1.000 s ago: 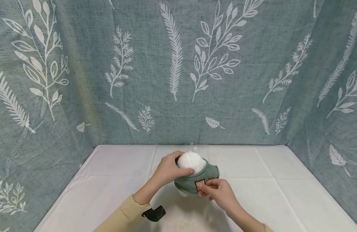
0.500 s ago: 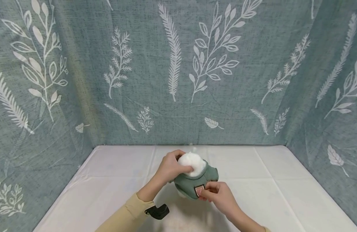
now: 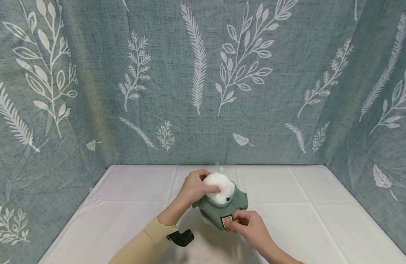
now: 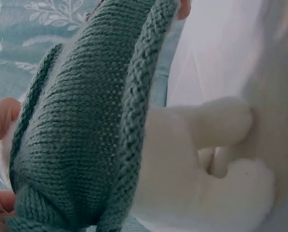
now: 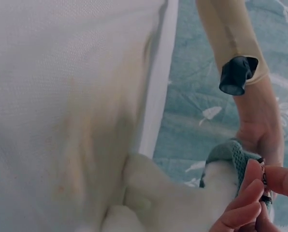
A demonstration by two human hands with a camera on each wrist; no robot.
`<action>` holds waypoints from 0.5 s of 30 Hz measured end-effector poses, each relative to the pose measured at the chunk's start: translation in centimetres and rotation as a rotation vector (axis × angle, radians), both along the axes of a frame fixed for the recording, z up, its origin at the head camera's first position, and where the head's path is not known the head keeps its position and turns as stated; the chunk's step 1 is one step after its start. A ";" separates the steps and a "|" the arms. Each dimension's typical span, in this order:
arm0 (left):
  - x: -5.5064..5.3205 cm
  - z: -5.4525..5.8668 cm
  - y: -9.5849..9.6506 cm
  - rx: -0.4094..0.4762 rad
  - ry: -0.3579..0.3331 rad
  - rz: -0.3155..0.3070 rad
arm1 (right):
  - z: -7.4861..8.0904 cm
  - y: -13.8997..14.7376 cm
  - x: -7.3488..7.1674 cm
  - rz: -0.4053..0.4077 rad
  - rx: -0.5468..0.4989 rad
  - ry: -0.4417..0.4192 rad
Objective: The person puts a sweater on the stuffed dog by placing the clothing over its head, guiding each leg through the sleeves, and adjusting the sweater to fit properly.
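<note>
A white plush toy (image 3: 219, 185) wears a green knitted sweater (image 3: 217, 211), seen close up in the left wrist view as ribbed knit (image 4: 81, 130). My left hand (image 3: 193, 187) grips the toy's head, its thumb across the white fur. A dark eye shows just above the collar. With thumb and fingers, my right hand (image 3: 252, 228) pinches the sweater's front hem at a pink label patch (image 3: 226, 220). In the left wrist view the hem stands away from the white belly, and the legs (image 4: 226, 123) stick out below. The right wrist view shows the legs (image 5: 153, 193) near the tabletop.
A white cloth covers the table (image 3: 140, 220). Grey-green curtains (image 3: 169, 91) with white leaf prints enclose the back and sides. A black wrist camera (image 3: 181, 238) sits at the left sleeve's cuff.
My right hand has moved slightly down, drawing the hem and label lower over the toy. The toy has turned a little, so a dark eye now shows. My left thumb has shifted up the head.
</note>
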State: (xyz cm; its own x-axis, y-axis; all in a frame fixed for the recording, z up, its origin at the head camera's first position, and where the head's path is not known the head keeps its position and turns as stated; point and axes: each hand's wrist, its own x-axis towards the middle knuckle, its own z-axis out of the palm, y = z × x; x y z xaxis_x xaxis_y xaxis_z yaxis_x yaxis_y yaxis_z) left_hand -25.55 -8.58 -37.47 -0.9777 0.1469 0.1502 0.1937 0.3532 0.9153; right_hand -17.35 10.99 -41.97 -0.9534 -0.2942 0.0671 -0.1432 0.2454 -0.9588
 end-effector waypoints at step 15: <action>-0.3 0.0 -0.1 0.033 -0.037 0.004 | -0.8 -0.3 0.3 -0.014 0.027 -0.060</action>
State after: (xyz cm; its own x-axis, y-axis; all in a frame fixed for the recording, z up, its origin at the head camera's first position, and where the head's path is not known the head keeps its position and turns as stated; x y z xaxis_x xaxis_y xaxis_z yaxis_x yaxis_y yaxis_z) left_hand -25.81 -8.65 -37.51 -0.9833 0.1382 0.1188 0.1582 0.3239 0.9328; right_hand -17.06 10.73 -42.77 -0.9595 -0.2816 0.0024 -0.0824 0.2726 -0.9586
